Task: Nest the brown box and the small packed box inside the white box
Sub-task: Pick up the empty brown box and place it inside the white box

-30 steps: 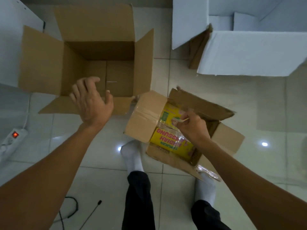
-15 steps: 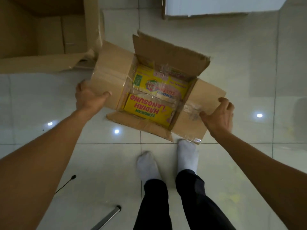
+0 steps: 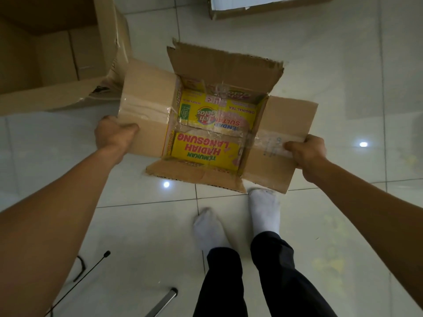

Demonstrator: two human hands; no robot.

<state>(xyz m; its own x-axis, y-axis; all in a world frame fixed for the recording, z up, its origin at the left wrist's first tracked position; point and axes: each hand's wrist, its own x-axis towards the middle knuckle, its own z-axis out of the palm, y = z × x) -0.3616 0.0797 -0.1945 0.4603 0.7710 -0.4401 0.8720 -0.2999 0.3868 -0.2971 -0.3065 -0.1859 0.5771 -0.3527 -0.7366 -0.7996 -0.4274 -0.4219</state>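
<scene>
You've got your left hand (image 3: 114, 133) and right hand (image 3: 305, 151) each clamped on a side flap of the small packed box (image 3: 206, 124), probably so it carries level toward the white box (image 3: 263, 5) far right.

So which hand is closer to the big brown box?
Left. The left hand grips the small packed box's left flap, just below the brown box; the right hand grips the far flap.

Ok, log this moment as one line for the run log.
left hand: grips left flap | right hand: grips right flap | small open cardboard box of yellow packets: held, outside white box
</scene>
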